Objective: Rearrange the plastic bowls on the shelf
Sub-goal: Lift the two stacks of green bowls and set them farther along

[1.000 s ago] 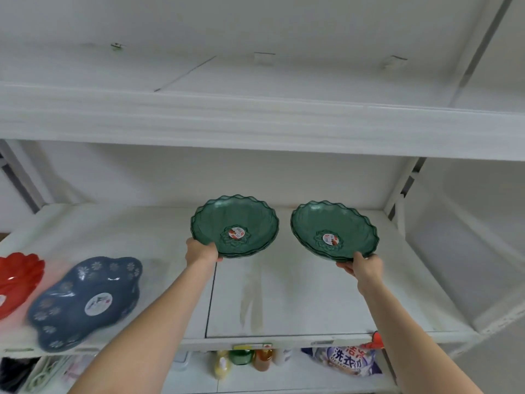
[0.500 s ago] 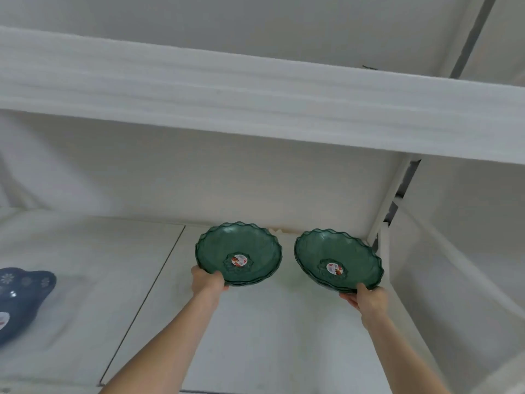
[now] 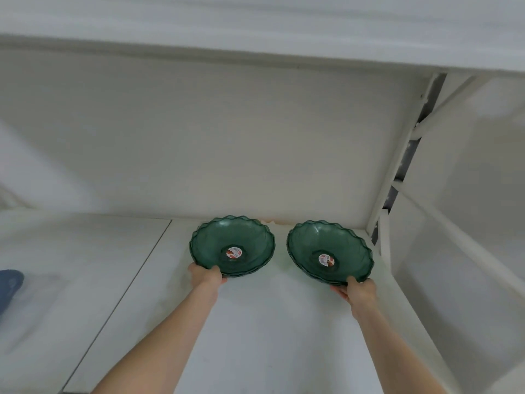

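Two dark green scalloped plastic bowls, each with a red and white sticker in the middle, are near the back wall of the white shelf [image 3: 255, 322]. My left hand [image 3: 206, 276] grips the near rim of the left green bowl [image 3: 231, 244]. My right hand [image 3: 357, 291] grips the near rim of the right green bowl [image 3: 329, 250], close to the shelf's right corner. Both bowls look like small stacks of nested bowls. They sit side by side with a narrow gap between them. Whether they rest on the shelf or hang just above it is unclear.
A blue bowl [image 3: 10, 282] shows partly at the left edge of the shelf. The upper shelf board [image 3: 255, 24] hangs overhead. A white upright post [image 3: 397, 155] and a side panel [image 3: 454, 280] close the right end. A seam [image 3: 119, 302] runs across the shelf board.
Both hands have carried the green bowls farther back toward the rear wall and slightly right. The view has closed in, and the blue bowl has slid almost out of sight.
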